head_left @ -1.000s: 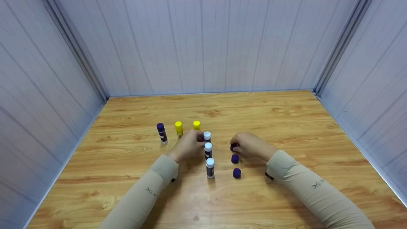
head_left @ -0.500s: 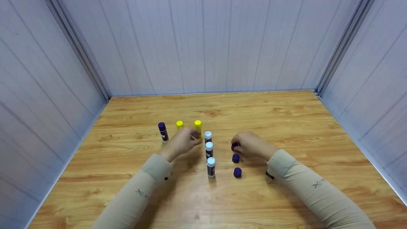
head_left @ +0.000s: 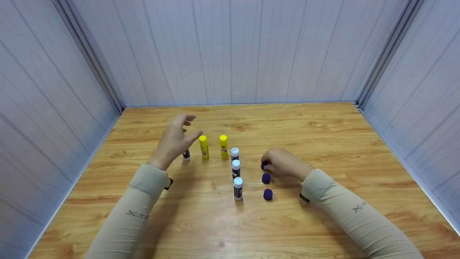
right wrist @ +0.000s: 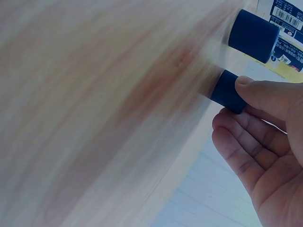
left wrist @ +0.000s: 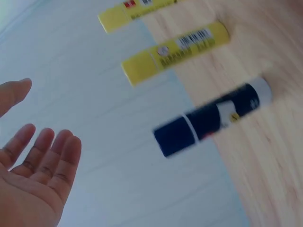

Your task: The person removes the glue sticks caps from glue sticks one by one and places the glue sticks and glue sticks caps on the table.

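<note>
My left hand (head_left: pixel 175 138) is raised with fingers spread and holds nothing. In the head view it hides most of the navy glue stick (left wrist: pixel 215 116), which stands upright with its cap on. Two yellow glue sticks (head_left: pixel 204 148) (head_left: pixel 224 147) stand to its right. With thumb and fingers, my right hand (head_left: pixel 284 163) pinches a navy glue stick cap (right wrist: pixel 228 92) that sits at the table surface. Two more navy caps (head_left: pixel 266 178) (head_left: pixel 268 194) lie in line nearer the front. Left of these caps, three uncapped glue sticks (head_left: pixel 238 190) with white tops stand in a row.
The wood-patterned table (head_left: pixel 323 133) is enclosed by a pale panelled wall (head_left: pixel 237 54) at the back and similar walls (head_left: pixel 424 108) at the sides. The uncapped sticks and loose caps form two parallel rows between my forearms.
My left hand has moved away from the rear uncapped glue stick, leftward and back past the yellow ones, its fingers spreading. The right hand stays at the same cap.
</note>
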### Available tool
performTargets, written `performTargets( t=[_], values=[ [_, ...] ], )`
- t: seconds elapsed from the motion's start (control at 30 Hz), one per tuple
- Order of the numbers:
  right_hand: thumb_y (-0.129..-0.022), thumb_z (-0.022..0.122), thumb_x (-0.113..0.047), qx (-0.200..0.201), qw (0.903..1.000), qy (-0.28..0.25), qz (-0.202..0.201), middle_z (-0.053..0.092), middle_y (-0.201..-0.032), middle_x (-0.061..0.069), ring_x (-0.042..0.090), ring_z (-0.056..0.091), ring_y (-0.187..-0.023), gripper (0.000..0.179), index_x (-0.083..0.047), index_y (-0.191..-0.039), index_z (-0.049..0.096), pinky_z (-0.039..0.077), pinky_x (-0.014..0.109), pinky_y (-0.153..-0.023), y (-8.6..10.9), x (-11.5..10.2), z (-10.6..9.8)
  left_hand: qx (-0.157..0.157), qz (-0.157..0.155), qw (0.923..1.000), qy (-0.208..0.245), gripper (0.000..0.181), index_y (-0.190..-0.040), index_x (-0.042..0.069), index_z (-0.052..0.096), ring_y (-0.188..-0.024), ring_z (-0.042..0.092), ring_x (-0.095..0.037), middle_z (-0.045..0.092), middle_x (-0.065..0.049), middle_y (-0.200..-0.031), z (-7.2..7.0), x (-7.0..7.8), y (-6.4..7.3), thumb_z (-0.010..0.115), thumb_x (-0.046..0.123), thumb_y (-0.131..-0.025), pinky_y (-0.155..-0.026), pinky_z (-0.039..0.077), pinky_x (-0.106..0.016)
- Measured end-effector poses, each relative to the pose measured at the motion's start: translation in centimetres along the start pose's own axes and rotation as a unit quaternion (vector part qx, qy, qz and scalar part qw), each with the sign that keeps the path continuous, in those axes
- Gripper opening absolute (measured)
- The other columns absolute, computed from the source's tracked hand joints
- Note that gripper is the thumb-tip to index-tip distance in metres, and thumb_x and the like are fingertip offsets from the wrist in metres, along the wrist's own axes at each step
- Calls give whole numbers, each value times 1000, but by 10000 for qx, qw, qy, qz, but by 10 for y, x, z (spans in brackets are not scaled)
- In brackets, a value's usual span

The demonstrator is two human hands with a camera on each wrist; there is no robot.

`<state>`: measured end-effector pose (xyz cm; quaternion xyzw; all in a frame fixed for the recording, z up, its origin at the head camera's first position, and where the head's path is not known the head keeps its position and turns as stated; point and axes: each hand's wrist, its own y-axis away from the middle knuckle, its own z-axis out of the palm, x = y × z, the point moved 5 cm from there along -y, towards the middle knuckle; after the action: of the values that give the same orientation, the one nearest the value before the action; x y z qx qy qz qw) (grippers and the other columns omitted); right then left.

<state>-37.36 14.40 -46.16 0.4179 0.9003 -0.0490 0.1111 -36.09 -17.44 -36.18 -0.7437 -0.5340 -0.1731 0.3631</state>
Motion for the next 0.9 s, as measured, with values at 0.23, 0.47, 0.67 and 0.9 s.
performTargets(
  t=[0.23, 0.47, 0.67, 0.9],
  values=[
    [-102, 74, -10, -48, 9999, -18, -106, 78, -95, 6, 17, 68, -83, 7, -6, -101, 80, 60, 40, -78, -1, -1, 0, -455, -958, 9943, 89, 74, -162, 1, 41, -149, 47, -43, 46, -25, -164, -5, -44, 4, 78, 27, -103, -121, 46, -59],
    [-102, 74, -8, -10, 10000, -12, -58, 77, -93, 5, 15, 65, -80, 7, -7, -98, 80, 58, 39, -76, 0, 1, 0, -882, -1433, 9857, 121, 78, -164, 1, 38, -151, 47, -45, 46, -27, -164, 1, -71, 5, 78, 29, -102, -120, 46, -61],
    [-102, 73, -8, -21, 10000, 39, -3, 79, -98, 7, 18, 69, -85, 8, -5, -103, 81, 60, 41, -81, 1, 0, -2, -1196, -1766, 9770, 39, 67, -155, -2, 48, -142, 53, -45, 53, -28, -155, 8, -90, 11, 78, 26, -102, -118, 47, -61],
    [-102, 74, -8, -17, 10000, 18, -69, 79, -97, 6, 16, 68, -83, 7, -6, -102, 81, 60, 40, -79, 1, -2, -2, -1350, -1864, 9729, -204, 46, -135, -4, 63, -134, 59, -44, 60, -30, -143, 13, -101, 15, 78, 23, -102, -117, 46, -62]
  ],
)
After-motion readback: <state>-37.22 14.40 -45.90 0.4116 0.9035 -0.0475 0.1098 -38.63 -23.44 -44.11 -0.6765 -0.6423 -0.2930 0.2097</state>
